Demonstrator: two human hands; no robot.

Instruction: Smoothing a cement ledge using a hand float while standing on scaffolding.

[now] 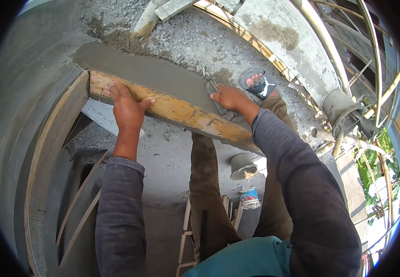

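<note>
A strip of smooth wet mortar (140, 66) runs along the ledge, edged by a long wooden board (181, 113) set on its side. My left hand (127, 106) rests against the board's face near its left end, thumb spread apart from the fingers. My right hand (232, 100) is closed round a grey, mortar-coated plastering trowel (213, 94), which lies at the right part of the mortar strip. The trowel's handle is mostly hidden by my fingers.
A sandalled foot (259, 84) stands on the rough concrete just beyond the trowel. A curved board (43, 157) rises at left. Buckets (243, 166) and a paint tub (249, 198) sit below. Another bucket (340, 108) and bamboo poles (329, 37) are at right.
</note>
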